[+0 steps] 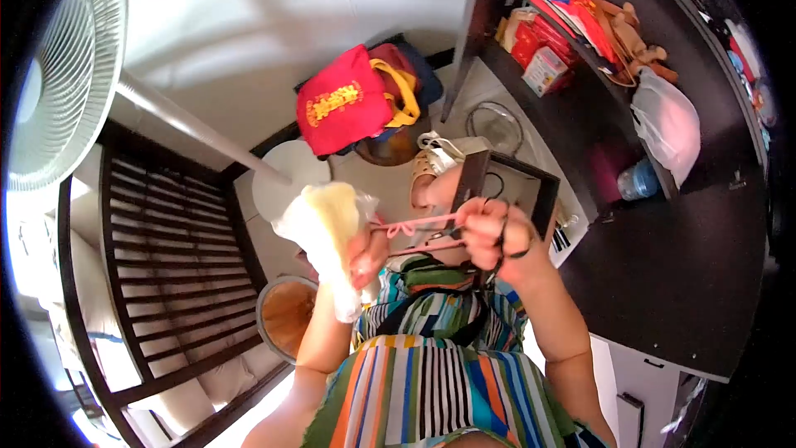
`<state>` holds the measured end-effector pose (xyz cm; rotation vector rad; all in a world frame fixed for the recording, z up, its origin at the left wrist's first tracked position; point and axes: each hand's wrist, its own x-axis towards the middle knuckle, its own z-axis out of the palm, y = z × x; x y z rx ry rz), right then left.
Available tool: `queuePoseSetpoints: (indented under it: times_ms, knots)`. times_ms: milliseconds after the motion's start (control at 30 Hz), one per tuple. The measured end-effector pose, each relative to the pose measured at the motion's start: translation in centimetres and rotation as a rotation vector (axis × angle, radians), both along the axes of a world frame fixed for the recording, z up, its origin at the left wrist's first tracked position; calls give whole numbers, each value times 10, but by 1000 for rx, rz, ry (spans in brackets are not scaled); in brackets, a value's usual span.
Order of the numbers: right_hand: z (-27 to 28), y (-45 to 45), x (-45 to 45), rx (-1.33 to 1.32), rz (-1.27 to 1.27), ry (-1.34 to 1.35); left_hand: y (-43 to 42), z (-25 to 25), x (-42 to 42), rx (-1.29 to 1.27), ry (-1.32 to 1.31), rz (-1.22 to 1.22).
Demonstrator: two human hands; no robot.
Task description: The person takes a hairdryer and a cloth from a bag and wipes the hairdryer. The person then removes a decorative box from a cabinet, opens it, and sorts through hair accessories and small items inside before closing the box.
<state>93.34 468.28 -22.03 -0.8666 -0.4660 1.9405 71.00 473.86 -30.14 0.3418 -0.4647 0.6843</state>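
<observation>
My left hand [369,257] is closed around a bunched plastic bag [325,220], whitish with pale yellow in it. From that hand a pink string [419,221] with small loops in it stretches across to my right hand [500,236]. The fingers of the right hand are closed on the string's other end. A dark thin loop [502,242] hangs about the right fingers; what it belongs to is unclear. Below the hands is the striped, multicoloured clothing [435,382] I wear.
An open drawer [543,199] juts out beyond my right hand, beside a dark cabinet [672,274]. A fan [70,66] stands at left near a slatted wooden rail [178,257]. A red bag [344,99] and a bin [286,315] are on the floor.
</observation>
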Motion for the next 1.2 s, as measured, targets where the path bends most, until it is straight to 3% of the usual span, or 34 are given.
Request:
queuePoseSetpoints:
  times_ms: [33,67,133,200,233,267,333,400,533,600,633,733,800,833,867,933,1000,1033,1133,1200]
  knots:
    - [2,-6,-1,154,109,-77,-16,-14,-13,-170,327,104]
    - [4,-12,-5,303,211,-158,-29,-16,-12,-265,406,93]
    - [-3,-28,0,40,385,-288,-45,-8,-1,-324,407,16]
    - [-23,-36,7,702,177,-719,-47,5,15,-155,366,-61]
    - [-22,-36,20,616,121,-820,-47,3,12,-86,537,-47]
    - [-19,-30,32,383,25,-828,-49,0,10,-114,526,-53]
    - [-33,-8,58,433,-103,-1337,-49,3,9,-230,498,-42]
    - [-41,10,62,506,51,-1750,-45,16,11,-402,459,-1]
    - [-71,33,43,508,274,-1982,-37,7,4,-623,573,122]
    - [-81,44,41,453,410,-2044,-30,12,7,-581,404,34]
    - [-77,48,41,393,535,-2033,-31,17,9,-598,367,25]
    - [-75,43,48,440,465,-1931,-31,33,16,-699,403,37]
    - [-57,39,64,477,147,-1342,-26,4,14,-474,270,36]
    - [-32,31,66,137,57,-903,-16,-12,15,-295,219,13]
    - [-16,22,68,-24,-49,-582,-16,-14,17,-213,233,33]
    - [5,7,71,6,-49,-383,-13,-15,24,-51,256,82]
    - [12,-5,64,-9,-77,-247,-17,14,38,-35,459,94]
    - [17,-8,62,11,-38,-224,-18,36,43,-116,731,25]
    - [15,-18,52,26,-49,-248,-21,60,57,-48,968,-10]
    - [13,-25,49,58,9,-318,-29,75,61,-69,975,-7]
